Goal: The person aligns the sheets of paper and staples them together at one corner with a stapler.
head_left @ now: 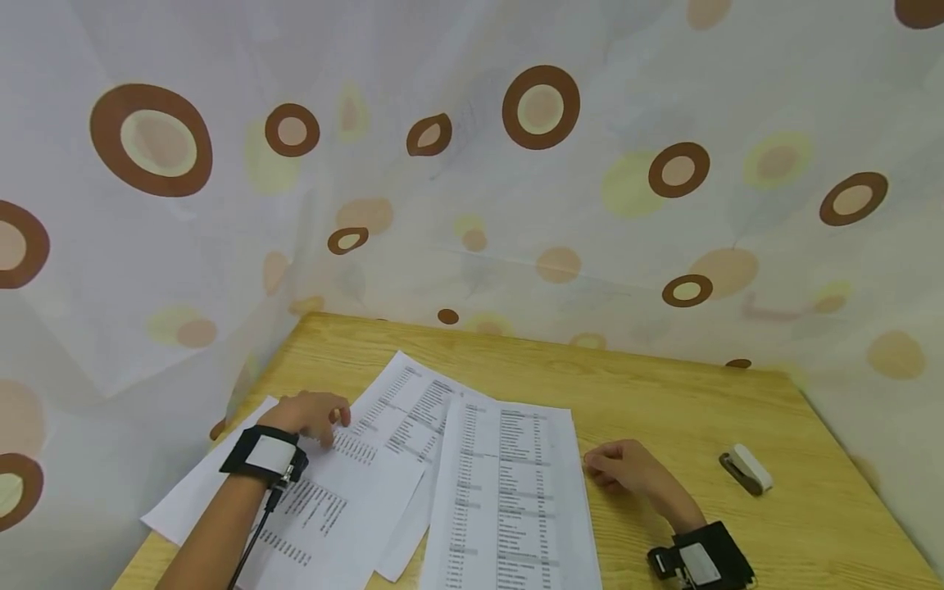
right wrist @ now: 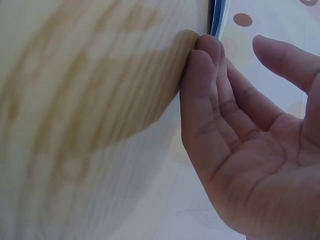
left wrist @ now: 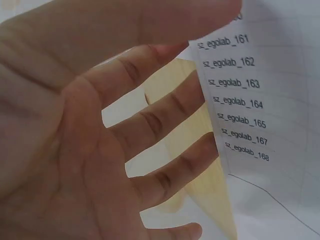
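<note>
the printed sheet (head_left: 361,500) lies under and right of the left hand (head_left: 310,412), its edge apparently pinched between thumb and fingers; it should be light, floppy, easily creased, best taken by its edges. the right hand (head_left: 634,474), loosely curled and empty, is just beside another printed list (head_left: 509,492), a stapler (head_left: 748,468) farther right.

You're in a screened-off work corner, set up like a small lab recording booth: spotted white sheeting (head_left: 472,197) hangs behind and along both sides of the wood-grain counter (head_left: 664,393), printed lists (head_left: 509,492) on it carry "sz_egolab" numbers, what looks like a stapler (head_left: 746,469) lies rightward, and your forearms wear black wrist mounts (head_left: 265,453). What building surrounds you, you can't tell.
</note>
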A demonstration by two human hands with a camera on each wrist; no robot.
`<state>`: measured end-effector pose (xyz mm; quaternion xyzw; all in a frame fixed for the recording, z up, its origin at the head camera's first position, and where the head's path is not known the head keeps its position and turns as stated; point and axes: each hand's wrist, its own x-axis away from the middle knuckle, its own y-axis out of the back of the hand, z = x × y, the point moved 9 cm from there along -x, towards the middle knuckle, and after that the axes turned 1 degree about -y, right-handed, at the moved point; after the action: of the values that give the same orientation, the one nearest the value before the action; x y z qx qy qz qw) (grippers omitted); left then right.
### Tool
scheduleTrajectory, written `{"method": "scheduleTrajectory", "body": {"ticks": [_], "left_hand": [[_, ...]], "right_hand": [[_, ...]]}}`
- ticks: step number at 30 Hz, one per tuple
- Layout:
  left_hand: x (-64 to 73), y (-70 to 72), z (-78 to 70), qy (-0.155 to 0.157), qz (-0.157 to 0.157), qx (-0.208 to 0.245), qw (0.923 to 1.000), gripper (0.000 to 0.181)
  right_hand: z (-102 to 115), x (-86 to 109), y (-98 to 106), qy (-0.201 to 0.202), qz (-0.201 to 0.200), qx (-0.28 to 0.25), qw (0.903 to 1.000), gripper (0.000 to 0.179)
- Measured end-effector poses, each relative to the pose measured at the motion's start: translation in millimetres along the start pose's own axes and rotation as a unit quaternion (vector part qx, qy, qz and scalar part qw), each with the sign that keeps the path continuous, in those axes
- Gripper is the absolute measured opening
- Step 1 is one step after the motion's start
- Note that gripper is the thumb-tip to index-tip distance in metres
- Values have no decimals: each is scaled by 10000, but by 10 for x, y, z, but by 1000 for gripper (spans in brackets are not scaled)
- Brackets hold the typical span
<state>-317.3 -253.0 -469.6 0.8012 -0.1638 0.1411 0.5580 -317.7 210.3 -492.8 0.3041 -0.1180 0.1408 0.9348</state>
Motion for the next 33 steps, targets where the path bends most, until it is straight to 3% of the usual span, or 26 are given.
{"method": "scheduleTrajectory", "body": {"ticks": [4, 9, 14, 17, 23, 28, 33], "left_hand": [[21, 7, -12, -148, -152, -34, 9998, 28], [28, 28, 10, -256, -236, 2, 9994, 18], [36, 123, -41, -718, -192, 20, 9972, 6], [68, 199, -123, -1148, -202, -57, 9932, 5], [156, 330, -240, -1537, -317, 72, 9876, 6], [231, 402, -334, -1764, -490, 18, 9831, 9], [300, 498, -433, -2042, -715, 28, 9763, 11]], "right_hand": [[89, 2, 23, 162, -233, 284, 9992, 27], [362, 36, 3, 640, -537, 955, 9919, 28], [635, 69, -134, 967, -362, 776, 9916, 27], [797, 74, -308, 1256, 109, 459, 9910, 31], [1149, 76, -890, 1591, 1027, 189, 9817, 46], [1380, 91, -1337, 1659, 1239, 244, 9780, 50], [1498, 46, -1556, 1768, 1226, 423, 9757, 36]]}}
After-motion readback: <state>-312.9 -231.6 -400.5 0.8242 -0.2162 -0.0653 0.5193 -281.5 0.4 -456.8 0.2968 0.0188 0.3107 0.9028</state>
